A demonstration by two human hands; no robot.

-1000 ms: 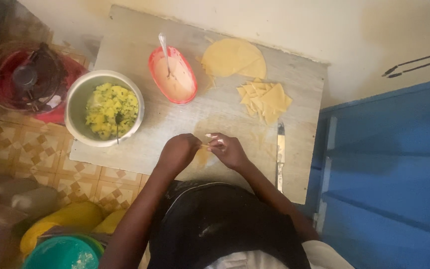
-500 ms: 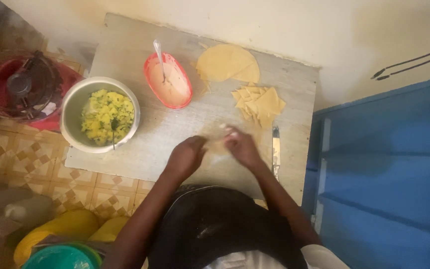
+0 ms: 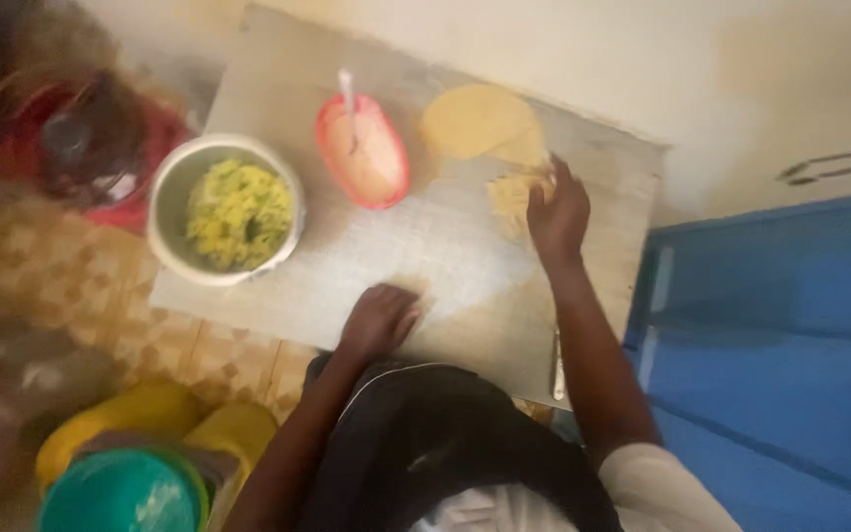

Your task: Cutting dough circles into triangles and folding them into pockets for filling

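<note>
Stack of cut pale-yellow dough pieces (image 3: 512, 192): far right of grey board (image 3: 445, 266), under spread fingers of right hand (image 3: 558, 212). Left hand (image 3: 378, 320): near edge, curled, grasp cannot be told. Red oval dish (image 3: 363, 153): white paste, spoon. Pale round bowl (image 3: 226, 209): yellow-green filling.

You have no packages, labels, signs or screens in front of you here; nothing in this blurred view shows a printed wrapper, a tag or a display.
</note>
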